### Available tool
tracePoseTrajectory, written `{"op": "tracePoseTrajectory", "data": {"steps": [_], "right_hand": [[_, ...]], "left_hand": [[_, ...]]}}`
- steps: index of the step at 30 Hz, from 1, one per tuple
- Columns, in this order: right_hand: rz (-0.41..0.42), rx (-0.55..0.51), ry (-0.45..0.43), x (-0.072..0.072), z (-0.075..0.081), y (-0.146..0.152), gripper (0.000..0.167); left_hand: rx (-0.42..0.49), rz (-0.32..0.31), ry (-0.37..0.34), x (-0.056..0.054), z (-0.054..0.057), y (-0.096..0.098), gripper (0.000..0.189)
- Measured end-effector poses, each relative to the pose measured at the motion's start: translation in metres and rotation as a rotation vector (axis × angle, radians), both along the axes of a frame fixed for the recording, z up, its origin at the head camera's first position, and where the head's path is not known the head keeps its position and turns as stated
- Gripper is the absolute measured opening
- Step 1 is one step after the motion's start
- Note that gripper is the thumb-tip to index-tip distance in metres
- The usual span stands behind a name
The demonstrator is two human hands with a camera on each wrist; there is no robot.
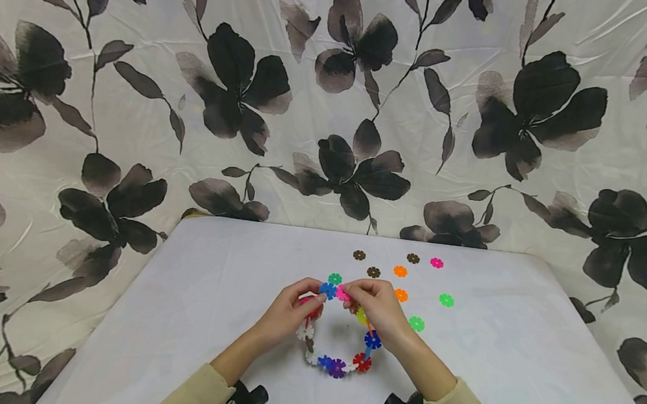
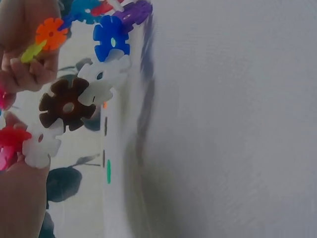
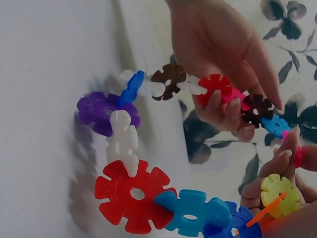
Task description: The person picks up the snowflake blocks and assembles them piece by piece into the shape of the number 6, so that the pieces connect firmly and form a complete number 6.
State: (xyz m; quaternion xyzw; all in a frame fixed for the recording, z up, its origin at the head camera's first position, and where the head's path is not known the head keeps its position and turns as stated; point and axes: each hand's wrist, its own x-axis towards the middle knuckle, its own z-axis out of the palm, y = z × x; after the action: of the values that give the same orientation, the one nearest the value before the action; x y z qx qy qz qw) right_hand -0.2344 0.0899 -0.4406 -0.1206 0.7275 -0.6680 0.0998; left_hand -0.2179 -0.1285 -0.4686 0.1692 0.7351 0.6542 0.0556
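A loop of slotted plastic flower discs hangs between both hands. Around it run a purple disc (image 3: 106,113), a large red disc (image 3: 133,196), a brown disc (image 2: 68,106), white, blue and orange ones. My left hand (image 1: 287,312) grips the chain at its upper left, fingers curled near a smaller red disc (image 3: 215,88) and a second brown disc (image 3: 256,110). A light blue disc (image 1: 327,290) sticks out past its fingertips. On the other side my right hand (image 1: 384,312) pinches a pink disc (image 1: 342,293) right at the light blue one. A yellow disc (image 3: 280,193) lies against its fingers.
Loose flower discs lie beyond the hands on the white table (image 1: 224,264): brown (image 1: 359,255), orange (image 1: 400,271), pink (image 1: 437,263) and green (image 1: 446,300) ones. A darker green disc (image 1: 335,278) is just behind the joined pieces. Floral cloth (image 1: 368,102) hangs behind the table.
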Motion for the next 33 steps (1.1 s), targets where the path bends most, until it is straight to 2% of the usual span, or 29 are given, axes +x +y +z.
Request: {"op": "tracePoseTrajectory", "data": {"steps": [5, 9, 13, 21, 33], "right_hand": [[0.010, 0.042, -0.004, -0.001, 0.001, -0.001, 0.023], [0.008, 0.061, -0.022, -0.002, 0.002, -0.002, 0.027], [0.001, 0.080, -0.033, -0.002, 0.002, -0.001, 0.032], [0.031, 0.113, -0.026, -0.004, 0.002, 0.002, 0.032], [0.070, 0.047, -0.120, -0.008, 0.009, 0.005, 0.031]], "left_hand": [[0.022, 0.045, 0.084, 0.000, -0.004, 0.005, 0.022], [0.047, 0.046, 0.137, 0.001, -0.005, 0.008, 0.018], [0.067, 0.042, 0.124, 0.002, -0.006, 0.010, 0.014], [0.056, 0.051, 0.081, 0.004, -0.003, 0.011, 0.013], [0.103, 0.069, 0.126, 0.000, -0.008, 0.018, 0.017]]}}
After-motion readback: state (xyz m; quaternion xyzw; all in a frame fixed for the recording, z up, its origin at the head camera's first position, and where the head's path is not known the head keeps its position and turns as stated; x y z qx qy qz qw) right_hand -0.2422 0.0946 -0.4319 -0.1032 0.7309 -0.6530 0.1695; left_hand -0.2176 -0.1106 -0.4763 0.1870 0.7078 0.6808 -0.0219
